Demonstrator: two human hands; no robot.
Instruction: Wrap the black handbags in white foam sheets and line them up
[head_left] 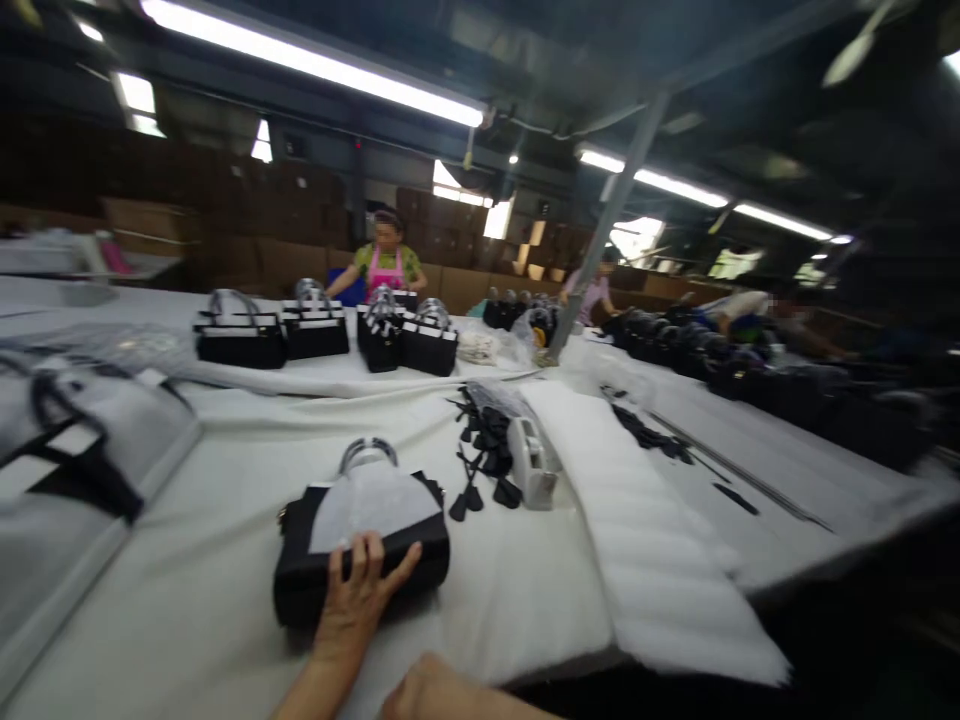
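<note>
A black handbag (367, 540) with grey-wrapped upright handles lies on the white-covered table in front of me. A white sheet (364, 505) covers part of its upper face. My left hand (360, 580) rests on the bag, its fingers spread over the sheet's lower edge and the black side, thumb out to the right. Low at the frame's bottom edge, my right hand (427, 688) is curled closed near the table edge, apart from the bag. Its fingertips are hidden, and I cannot see what they hold, if anything.
Black tassel-like tags (476, 470) lie right of the bag beside a white dispenser-like object (531, 460). White foam sheeting (637, 540) runs to the table's front edge. More wrapped bags (97, 440) stand left. Black bags (240, 335) line the back, near a metal post (607, 225) and co-workers.
</note>
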